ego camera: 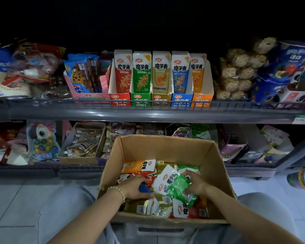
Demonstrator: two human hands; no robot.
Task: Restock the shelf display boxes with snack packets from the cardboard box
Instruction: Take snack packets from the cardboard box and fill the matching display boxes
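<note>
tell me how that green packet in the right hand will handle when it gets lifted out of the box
The green packet is probably floppy: it already bends and crinkles in the right hand. Its glossy film catches the light, so it may be slippery. It looks thin and flat, so likely light.

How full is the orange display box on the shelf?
Nearly empty: the orange cardboard display box shows one upright packet at its left and bare white inner wall beside it.

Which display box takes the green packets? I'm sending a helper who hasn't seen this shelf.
On the upper shelf, five tall display boxes stand in a row at the centre. The green display box is second from the left, between red and gold ones.
</note>
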